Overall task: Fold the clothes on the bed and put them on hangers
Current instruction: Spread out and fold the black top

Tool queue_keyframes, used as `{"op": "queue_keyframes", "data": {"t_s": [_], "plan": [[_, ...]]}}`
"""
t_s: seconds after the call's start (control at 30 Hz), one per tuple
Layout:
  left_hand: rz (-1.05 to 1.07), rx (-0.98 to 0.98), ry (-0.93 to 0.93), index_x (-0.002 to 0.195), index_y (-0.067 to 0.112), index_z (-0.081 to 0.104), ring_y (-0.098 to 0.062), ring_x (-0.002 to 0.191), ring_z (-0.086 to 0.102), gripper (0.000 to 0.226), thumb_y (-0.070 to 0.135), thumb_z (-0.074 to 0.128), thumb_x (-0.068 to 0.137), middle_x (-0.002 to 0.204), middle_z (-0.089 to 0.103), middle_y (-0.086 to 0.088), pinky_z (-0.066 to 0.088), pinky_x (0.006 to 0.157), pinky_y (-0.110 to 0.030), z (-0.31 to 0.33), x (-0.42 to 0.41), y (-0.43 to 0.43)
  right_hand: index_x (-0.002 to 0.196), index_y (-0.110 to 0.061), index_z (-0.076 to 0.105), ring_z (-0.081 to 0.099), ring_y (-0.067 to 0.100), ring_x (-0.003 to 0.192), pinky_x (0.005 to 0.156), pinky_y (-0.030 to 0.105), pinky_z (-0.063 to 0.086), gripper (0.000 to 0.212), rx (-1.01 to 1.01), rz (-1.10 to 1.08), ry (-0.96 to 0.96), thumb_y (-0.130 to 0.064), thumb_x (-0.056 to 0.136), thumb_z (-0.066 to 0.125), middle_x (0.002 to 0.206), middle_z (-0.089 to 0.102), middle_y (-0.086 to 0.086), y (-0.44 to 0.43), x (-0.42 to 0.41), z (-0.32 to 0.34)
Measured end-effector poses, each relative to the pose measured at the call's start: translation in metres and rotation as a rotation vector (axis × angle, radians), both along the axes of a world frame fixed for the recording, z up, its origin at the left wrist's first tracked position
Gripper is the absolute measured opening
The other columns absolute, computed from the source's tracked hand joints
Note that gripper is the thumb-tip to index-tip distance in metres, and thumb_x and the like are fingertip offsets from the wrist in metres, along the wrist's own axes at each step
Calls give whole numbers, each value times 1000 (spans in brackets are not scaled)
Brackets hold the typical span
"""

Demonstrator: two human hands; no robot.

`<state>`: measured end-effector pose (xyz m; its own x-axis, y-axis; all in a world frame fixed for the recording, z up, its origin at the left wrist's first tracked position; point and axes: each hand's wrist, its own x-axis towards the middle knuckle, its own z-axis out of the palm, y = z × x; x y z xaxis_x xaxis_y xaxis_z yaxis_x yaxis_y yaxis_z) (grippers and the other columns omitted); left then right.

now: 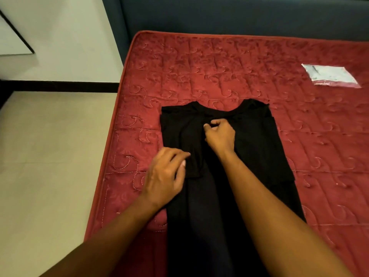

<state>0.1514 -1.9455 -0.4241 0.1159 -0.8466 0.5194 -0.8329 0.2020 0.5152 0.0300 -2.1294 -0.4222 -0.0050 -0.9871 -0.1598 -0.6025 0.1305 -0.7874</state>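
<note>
A black garment [259, 148] lies flat on the red quilted mattress [199, 66], neckline toward the headboard, its left side folded inward over the middle. My left hand [166, 176] rests on the folded left part near its lower edge, fingers reaching onto the cloth. My right hand [220, 134] sits on the upper middle just below the neckline, thumb and forefinger curled together and pinching the fabric. No hanger is in view.
A flat clear plastic packet [331, 75] lies on the mattress at the far right. A dark blue headboard [239, 15] runs along the back. Pale tiled floor [50, 156] and a white wall lie left of the bed's edge.
</note>
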Motion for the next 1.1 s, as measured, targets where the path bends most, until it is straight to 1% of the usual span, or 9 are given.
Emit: {"op": "queue_keyframes", "data": {"t_s": [0.1,0.17,0.27,0.47,0.57,0.73,0.83,0.93,1.1], "plan": [[154,150,51,127,11,66,-24,111,58,32,21,55,99,123,64,-4,48,94,-44,-13,17,6,113,-27,57,75,19,74,76,40,62,58,117,64,-35,-61,68,73,76,74,-4,49,-17,-10],[169,240,8,129,14,65,-26,115,57,37,29,55,97,129,62,-5,48,96,-47,-17,18,6,119,-29,50,75,18,72,72,45,64,70,235,147,-19,-56,64,85,81,73,-3,70,-25,-12],[193,333,-86,129,16,66,-27,121,53,44,36,53,92,137,57,-7,48,97,-50,-17,14,8,115,-27,51,74,14,64,73,48,63,58,262,116,-31,-31,73,90,72,73,-3,83,-43,-12],[198,408,80,145,12,51,-29,138,43,62,41,59,91,151,46,-13,38,115,-46,-18,-3,38,103,-30,54,74,18,65,73,44,64,47,288,113,-106,-34,73,90,74,73,-4,111,-51,2],[214,427,72,149,7,46,-33,142,40,61,23,67,93,155,43,-16,34,118,-47,-19,-13,58,100,-35,55,74,16,80,81,40,61,38,198,6,-97,-26,75,82,78,74,-7,124,-58,5],[426,348,231,128,-3,61,-38,108,60,48,-10,67,81,117,65,-22,46,99,-43,-5,-38,93,106,-28,58,74,13,79,81,38,62,34,153,24,-151,-40,81,78,78,74,-7,184,-69,1],[550,399,456,111,2,68,-33,86,68,27,1,71,85,87,71,-13,51,83,-38,5,-57,121,106,-27,59,73,12,80,75,31,59,46,171,141,-83,-40,73,88,80,75,-8,225,-79,-5],[595,536,541,94,9,69,-22,80,65,18,20,80,85,78,69,-6,44,74,-29,13,-79,154,97,-27,62,74,14,82,74,31,61,27,145,119,-53,-20,78,81,88,76,-1,260,-95,-11],[554,700,655,57,16,48,-20,54,44,48,34,89,74,57,47,-5,35,57,-31,18,-105,212,100,-24,69,70,20,96,83,35,57,26,85,161,37,-46,88,70,99,74,1,334,-129,-1]]}}
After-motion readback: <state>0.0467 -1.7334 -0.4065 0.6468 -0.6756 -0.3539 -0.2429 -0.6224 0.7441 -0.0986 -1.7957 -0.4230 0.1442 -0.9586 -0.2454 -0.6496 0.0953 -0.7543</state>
